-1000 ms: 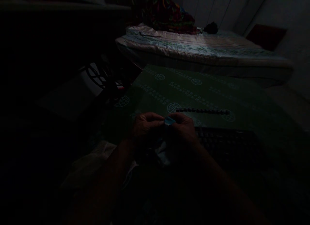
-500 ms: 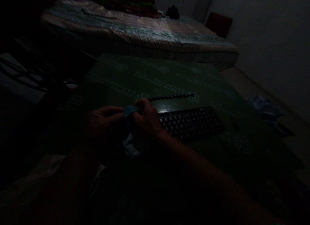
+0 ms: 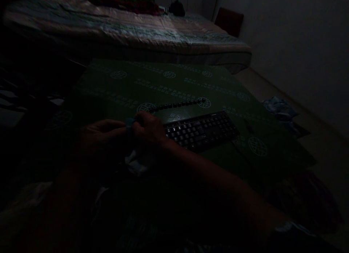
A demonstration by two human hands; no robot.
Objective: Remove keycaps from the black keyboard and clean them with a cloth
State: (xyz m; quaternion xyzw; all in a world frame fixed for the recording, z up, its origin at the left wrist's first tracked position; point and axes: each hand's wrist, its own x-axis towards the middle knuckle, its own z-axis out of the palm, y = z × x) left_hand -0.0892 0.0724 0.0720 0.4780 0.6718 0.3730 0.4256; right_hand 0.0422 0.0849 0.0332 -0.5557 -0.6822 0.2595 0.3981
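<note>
In dim light, my right hand [image 3: 149, 128] is closed on a cloth [image 3: 137, 163], its pale lower part hanging beneath the fingers and a bluish fold showing at the fingertips. Close against it on the left, my left hand [image 3: 102, 136] has thumb and fingers pinched together at the bluish fold. Whatever lies between its fingertips is too dark and small to name. A black keyboard [image 3: 203, 131] lies just right of my right hand, its left end hidden behind that hand. Beyond it runs a row of small black keycaps [image 3: 177, 105].
The green board tabletop [image 3: 152, 87] carries printed globe marks. A cable [image 3: 241, 151] trails from the keyboard's near side. Behind the table stands a bed [image 3: 163, 35] with a patterned cover. Crumpled fabric [image 3: 280, 109] lies on the floor at right.
The view has swung right, so everything sits further left in it. Both hands stay together at the cloth, and less of its bluish fold shows above the fingers.
</note>
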